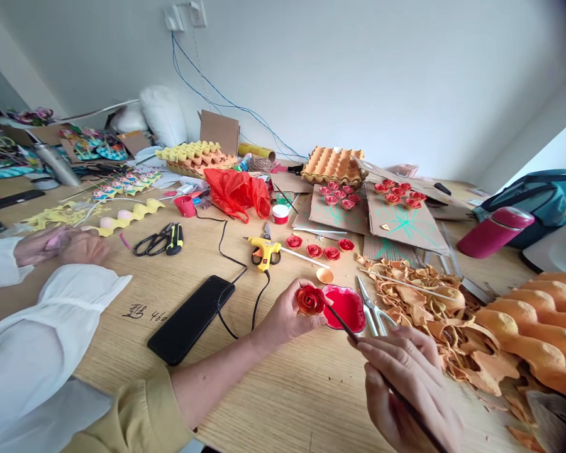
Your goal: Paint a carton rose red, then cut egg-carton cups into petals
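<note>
My left hand (287, 318) is closed around a rose (310, 300) cut from egg-carton pulp, painted red with some orange showing. In my right hand (405, 384) is a dark, thin paintbrush (346, 328), its tip touching or very close to the rose's right edge. Just behind the rose lies a shallow dish of red paint (346, 308). White-handled scissors (375, 311) rest to the right of the dish. A small unpainted orange cup (325, 275) and several red roses (331, 253) sit beyond it.
A yellow glue gun (264, 251) with its cord and a black phone (191, 319) lie left of centre. Orange scraps (434, 302) and an egg tray (542, 321) are at right. Cardboard (405, 223) holds more flowers. A co-worker's hands (82, 245) are at left.
</note>
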The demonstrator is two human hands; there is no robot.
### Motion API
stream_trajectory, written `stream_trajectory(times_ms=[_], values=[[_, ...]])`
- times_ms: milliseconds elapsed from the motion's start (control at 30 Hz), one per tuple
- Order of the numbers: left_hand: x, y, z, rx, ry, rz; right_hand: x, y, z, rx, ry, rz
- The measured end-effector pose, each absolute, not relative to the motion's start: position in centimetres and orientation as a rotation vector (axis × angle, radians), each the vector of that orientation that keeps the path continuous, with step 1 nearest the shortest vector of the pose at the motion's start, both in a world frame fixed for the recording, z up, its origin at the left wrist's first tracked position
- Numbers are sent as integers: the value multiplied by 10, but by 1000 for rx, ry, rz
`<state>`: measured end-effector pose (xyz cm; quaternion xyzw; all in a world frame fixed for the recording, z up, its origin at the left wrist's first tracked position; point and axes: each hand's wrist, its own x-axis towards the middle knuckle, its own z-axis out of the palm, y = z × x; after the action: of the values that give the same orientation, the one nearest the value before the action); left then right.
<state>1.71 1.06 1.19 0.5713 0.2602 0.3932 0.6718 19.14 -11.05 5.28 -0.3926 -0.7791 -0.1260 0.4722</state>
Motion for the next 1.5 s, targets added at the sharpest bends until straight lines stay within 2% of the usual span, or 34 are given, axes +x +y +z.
stream_trajectory(times_ms=[433, 733, 1500], values=[[15, 18, 18, 1289, 507, 589, 208, -103, 51, -1119, -1780, -142], [11, 19, 8, 1360, 477, 520, 207, -98, 51, -1050, -1901, -12], [7, 20, 13, 1277, 372, 388, 211, -96, 51, -1048, -1858, -75]])
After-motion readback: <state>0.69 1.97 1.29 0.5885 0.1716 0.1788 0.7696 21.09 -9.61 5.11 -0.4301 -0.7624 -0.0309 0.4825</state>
